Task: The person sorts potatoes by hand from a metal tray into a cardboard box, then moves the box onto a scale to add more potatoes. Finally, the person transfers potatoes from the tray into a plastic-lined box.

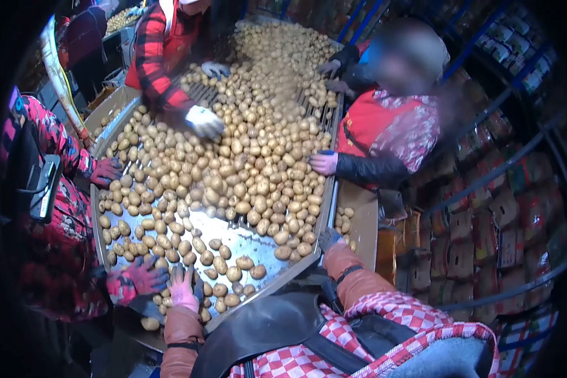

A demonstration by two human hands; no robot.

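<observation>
Loose potatoes (258, 132) cover much of a metal sorting table (258, 242) in front of me. My left hand (183, 290), in a pink glove, lies with fingers spread at the near left edge, touching potatoes. Dark fabric shows beside its thumb. Several potatoes (234, 273) lie scattered just right of it on the bare metal. My right hand (329, 239), in a grey-blue glove, rests at the table's right rim near a few potatoes (283, 252). Its fingers are too small and dark to make out.
A person in a camouflage-patterned jacket (63, 239) stands left, with a gloved hand (143, 277) close to my left hand. Another in red plaid (160, 57) and one in a red apron (384, 123) reach over potatoes. A side chute (359, 217) and stacked boxes (485, 233) are right.
</observation>
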